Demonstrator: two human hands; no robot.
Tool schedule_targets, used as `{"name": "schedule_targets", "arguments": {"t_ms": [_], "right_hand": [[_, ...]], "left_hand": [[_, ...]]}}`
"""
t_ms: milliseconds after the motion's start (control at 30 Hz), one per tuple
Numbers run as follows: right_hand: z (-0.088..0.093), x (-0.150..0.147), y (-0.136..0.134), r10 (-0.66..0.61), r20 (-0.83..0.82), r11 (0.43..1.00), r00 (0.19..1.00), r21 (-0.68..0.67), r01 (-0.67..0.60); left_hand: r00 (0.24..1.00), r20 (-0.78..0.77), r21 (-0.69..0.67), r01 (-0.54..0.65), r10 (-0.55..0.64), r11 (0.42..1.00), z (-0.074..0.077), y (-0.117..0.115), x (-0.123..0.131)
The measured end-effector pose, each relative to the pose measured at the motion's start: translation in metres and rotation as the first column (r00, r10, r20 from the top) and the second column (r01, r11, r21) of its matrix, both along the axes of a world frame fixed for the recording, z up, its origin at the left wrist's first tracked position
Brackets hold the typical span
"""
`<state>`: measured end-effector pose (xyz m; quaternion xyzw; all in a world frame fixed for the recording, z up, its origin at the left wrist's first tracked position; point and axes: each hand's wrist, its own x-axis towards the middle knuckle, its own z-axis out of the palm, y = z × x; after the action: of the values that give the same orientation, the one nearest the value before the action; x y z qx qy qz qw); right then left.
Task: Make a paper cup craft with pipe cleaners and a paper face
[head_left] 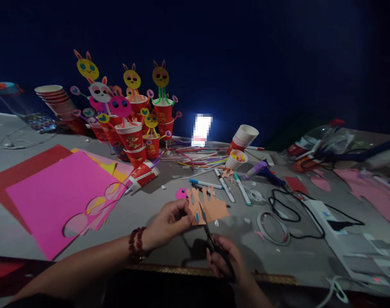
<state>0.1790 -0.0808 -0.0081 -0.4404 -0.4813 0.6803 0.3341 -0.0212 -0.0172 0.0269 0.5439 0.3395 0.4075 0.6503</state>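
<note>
My left hand [171, 220], with a red bead bracelet [136, 244] on its wrist, pinches the left edge of an orange paper [216, 206]. The paper has a jagged, cut upper edge and a small blue oval on it. In my right hand [225, 256] are black scissors [209, 233], their blades against the paper just right of the oval. Behind the paper's left side lies a pink paper disc [182, 194]. Markers [225, 185] lie beyond the paper.
Paper cups with rabbit faces [130, 132] stand at the back left. Coloured sheets [66, 192] lie on the left. Tape rolls [273, 228], a glue gun [268, 173], cables and a power strip [336, 235] are on the right. A bright screen [202, 129] stands at the back.
</note>
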Motion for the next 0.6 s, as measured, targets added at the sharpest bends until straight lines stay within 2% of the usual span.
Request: {"name": "schedule_targets", "arguments": {"t_ms": [233,600], "right_hand": [[-0.0026,-0.0023,-0.0010,-0.039,-0.006,0.998,0.999,0.039,0.039],[0.0067,-0.0026,0.0001,-0.066,0.070,0.994,0.995,0.092,0.059]], "left_hand": [[1.000,0.017,0.010,-0.006,0.006,1.000,0.0012,-0.0006,0.0018],[0.999,0.002,0.021,-0.042,0.042,0.999,-0.0001,-0.0021,0.0036]]}}
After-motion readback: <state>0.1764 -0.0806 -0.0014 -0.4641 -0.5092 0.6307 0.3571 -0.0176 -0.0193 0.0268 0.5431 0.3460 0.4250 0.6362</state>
